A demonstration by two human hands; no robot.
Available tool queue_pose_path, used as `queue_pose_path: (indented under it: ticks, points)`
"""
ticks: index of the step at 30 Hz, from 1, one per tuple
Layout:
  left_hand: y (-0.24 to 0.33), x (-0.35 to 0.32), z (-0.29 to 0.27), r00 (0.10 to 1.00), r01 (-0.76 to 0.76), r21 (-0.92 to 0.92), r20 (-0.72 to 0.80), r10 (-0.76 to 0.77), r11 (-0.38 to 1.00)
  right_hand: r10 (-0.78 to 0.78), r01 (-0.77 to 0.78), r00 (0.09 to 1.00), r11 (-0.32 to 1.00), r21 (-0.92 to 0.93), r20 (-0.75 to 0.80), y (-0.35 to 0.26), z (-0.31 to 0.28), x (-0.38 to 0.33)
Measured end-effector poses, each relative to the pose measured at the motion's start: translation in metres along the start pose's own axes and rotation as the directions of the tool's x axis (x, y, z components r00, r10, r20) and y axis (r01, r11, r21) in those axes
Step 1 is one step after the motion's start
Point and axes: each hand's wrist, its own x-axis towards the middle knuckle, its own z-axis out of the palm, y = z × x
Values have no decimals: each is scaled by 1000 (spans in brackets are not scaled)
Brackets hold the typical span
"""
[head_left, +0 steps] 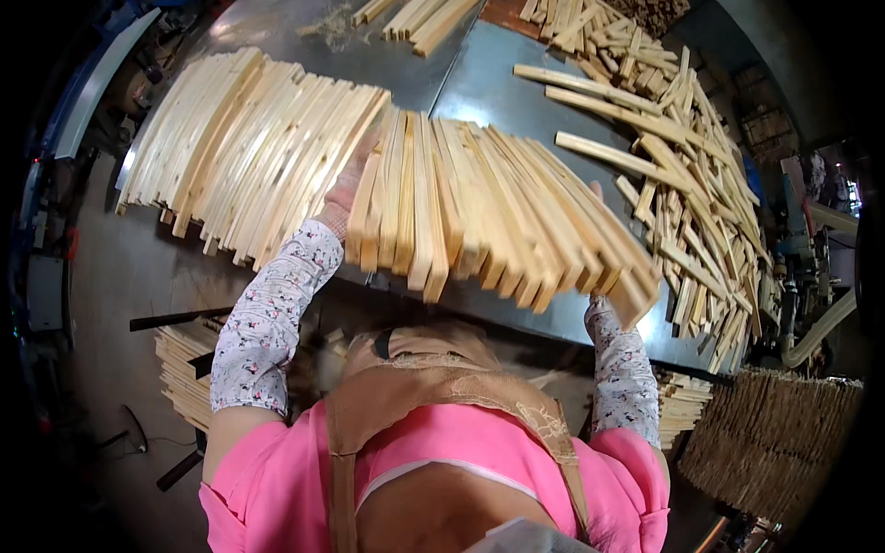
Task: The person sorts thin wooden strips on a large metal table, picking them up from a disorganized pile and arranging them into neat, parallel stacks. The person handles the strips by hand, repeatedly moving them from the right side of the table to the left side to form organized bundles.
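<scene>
A long row of wooden strips (479,198) stands side by side in front of me, squeezed between my two hands and fanned slightly at the right. My left hand (348,194), in a pinkish glove, presses the row's left end, its fingers partly hidden by the wood. At the other end is my right hand (597,191), mostly covered by the strips, with only a fingertip and the wrist showing. A second row of wooden strips (253,147) rests on the metal table (489,74) just left of my left hand.
A loose heap of wooden strips (687,198) covers the table's right side. More strips (429,20) lie at the far edge. Stacked wood (184,369) stands below at the left, and a large bundle of rough sticks (770,442) at the lower right.
</scene>
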Motion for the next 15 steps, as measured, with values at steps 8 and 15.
queue_pose_path:
  ticks: [8, 15]
  points:
    - [-51, -70, -53, 959, 3, 992, -39, -280, -127, 38, 240, 913, 758, -607, 407, 68, 56, -81]
    - [-81, -61, -55, 945, 321, 854, -318, -76, 409, 422, -412, 906, 852, -324, -42, 75, 77, -55]
